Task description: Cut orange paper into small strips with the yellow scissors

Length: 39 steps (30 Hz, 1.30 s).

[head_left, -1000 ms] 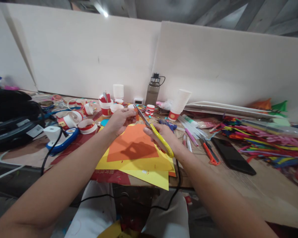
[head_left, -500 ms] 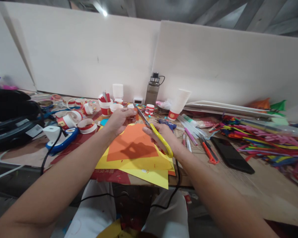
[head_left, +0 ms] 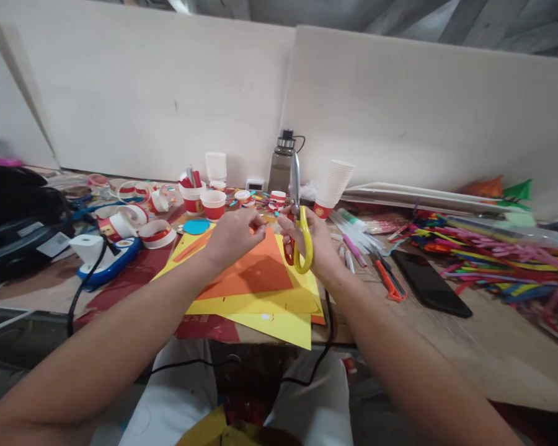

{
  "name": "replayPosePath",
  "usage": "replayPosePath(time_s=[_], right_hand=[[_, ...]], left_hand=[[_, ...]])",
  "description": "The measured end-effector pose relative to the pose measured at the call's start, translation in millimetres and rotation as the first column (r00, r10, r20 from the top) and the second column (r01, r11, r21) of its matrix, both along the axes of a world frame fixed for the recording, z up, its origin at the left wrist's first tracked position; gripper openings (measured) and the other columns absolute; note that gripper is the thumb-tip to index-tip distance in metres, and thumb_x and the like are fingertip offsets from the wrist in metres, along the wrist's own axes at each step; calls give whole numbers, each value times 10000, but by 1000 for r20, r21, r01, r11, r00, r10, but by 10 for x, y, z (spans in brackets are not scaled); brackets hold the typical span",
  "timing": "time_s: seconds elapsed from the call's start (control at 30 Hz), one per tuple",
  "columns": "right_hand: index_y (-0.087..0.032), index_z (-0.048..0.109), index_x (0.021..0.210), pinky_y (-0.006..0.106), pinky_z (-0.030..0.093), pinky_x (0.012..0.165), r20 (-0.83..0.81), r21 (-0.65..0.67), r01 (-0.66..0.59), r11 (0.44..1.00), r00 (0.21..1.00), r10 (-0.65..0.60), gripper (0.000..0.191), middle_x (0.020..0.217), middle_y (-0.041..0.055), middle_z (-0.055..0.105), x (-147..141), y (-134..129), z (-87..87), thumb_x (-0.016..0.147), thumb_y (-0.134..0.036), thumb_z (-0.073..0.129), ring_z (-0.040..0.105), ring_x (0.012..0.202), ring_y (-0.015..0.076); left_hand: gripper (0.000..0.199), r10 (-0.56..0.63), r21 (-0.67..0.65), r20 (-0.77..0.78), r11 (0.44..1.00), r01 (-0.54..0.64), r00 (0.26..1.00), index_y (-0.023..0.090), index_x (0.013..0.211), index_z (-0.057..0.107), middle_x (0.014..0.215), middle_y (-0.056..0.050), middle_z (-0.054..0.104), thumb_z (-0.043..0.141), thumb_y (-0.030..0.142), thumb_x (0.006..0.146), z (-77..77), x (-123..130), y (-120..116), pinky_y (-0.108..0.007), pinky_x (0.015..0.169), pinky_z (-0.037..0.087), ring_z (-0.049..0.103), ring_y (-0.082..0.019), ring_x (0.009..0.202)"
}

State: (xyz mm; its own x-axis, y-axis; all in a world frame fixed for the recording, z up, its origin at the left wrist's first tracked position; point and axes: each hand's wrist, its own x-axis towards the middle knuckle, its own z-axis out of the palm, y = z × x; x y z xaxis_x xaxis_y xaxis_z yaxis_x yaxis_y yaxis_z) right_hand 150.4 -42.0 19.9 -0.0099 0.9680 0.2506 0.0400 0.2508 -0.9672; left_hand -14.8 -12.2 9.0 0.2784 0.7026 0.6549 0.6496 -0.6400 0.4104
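Along the front edge of the bench (head_left: pixel 506 353), yellow sheets (head_left: pixel 286 328) are lying beneath an orange sheet (head_left: pixel 246 282). Above the orange one, the left hand (head_left: pixel 237 235) is curling its fingers; whether they are pinching anything, I cannot tell. Beside it, the right hand (head_left: pixel 318 244) is grasping scissors (head_left: pixel 307 238) by their handles, blades pointing up. Toward the back edge, a dark bottle (head_left: pixel 278 172) is standing.

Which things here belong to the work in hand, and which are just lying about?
In use, it seems:
yellow-handled scissors, in the right hand
orange sheet, below the left hand
yellow sheets, under the orange

Apparently just lying about:
bottle
black phone
white adapter
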Motion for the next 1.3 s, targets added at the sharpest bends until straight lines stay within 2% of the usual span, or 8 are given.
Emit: replayPosePath(time_s=[0.2, 0.37, 0.47, 0.6, 0.7, 0.8, 1.07, 1.3], right_hand=[[-199, 563, 1010, 175, 371, 337, 25, -19, -50, 999, 998, 51, 400, 537, -85, 508, -23, -7, -24, 674, -353, 717, 422, 344, 54], [-190, 558, 1071, 178, 364, 355, 79, -19, -23, 1000, 997, 25, 423, 490, -99, 487, -12, -19, -37, 671, -255, 680, 409, 345, 59], [-185, 555, 1103, 178, 355, 361, 119, -26, -40, 999, 992, 43, 462, 471, -103, 471, 11, 0, -34, 655, -213, 665, 412, 352, 65], [-174, 576, 1090, 184, 364, 365, 195, -44, -28, 999, 980, 36, 450, 517, -88, 493, 65, 17, -6, 644, -175, 635, 412, 356, 59], [-164, 595, 1071, 178, 370, 368, 261, -62, -38, 997, 964, 53, 430, 584, -67, 528, 95, 13, 16, 642, -143, 605, 419, 368, 46], [-158, 599, 1075, 175, 370, 373, 302, -73, -93, 993, 947, 111, 439, 655, -40, 581, 108, 11, 19, 637, -149, 611, 436, 392, 45], [-134, 594, 1071, 179, 344, 431, 370, -71, -191, 979, 906, 204, 407, 695, -11, 603, 99, -23, 56, 674, -216, 633, 421, 467, 50], [-126, 613, 1075, 195, 378, 507, 415, -37, -250, 967, 877, 243, 395, 673, -24, 566, 78, -68, 108, 688, -204, 613, 403, 498, 49]], left_hand=[[123, 98, 342, -337, 939, 25, 936, 146, 744, 609, 710, -79, 672, 502, 168, 803, -62, 106, -78, -327, 639, 398, 615, -206, 684], [115, 45, 395, -358, 912, 108, 933, 144, 769, 600, 750, -81, 683, 498, 159, 820, -114, 119, -55, -353, 695, 402, 623, -209, 706], [102, -37, 300, -277, 946, 123, 960, 151, 786, 607, 784, -77, 693, 509, 159, 810, -129, 116, -35, -356, 737, 414, 629, -210, 748], [91, -241, -42, -9, 970, 240, 970, 168, 822, 629, 855, -54, 700, 570, 170, 753, -71, 90, -3, -295, 735, 443, 624, -175, 806], [163, -283, -327, 198, 883, 336, 938, 157, 883, 655, 877, -54, 699, 534, 180, 777, -1, 44, 31, -271, 713, 455, 622, -153, 796], [180, -328, -492, 249, 767, 411, 911, 150, 880, 686, 835, -48, 696, 546, 220, 790, 30, -6, 65, -276, 724, 452, 611, -144, 760], [149, -369, -615, 323, 618, 489, 872, 163, 790, 718, 752, -33, 693, 668, 284, 719, 7, -117, 120, -266, 705, 444, 589, -125, 700], [168, -403, -644, 314, 575, 505, 860, 175, 766, 740, 718, -38, 696, 692, 317, 691, -31, -162, 208, -273, 698, 446, 594, -140, 701]])
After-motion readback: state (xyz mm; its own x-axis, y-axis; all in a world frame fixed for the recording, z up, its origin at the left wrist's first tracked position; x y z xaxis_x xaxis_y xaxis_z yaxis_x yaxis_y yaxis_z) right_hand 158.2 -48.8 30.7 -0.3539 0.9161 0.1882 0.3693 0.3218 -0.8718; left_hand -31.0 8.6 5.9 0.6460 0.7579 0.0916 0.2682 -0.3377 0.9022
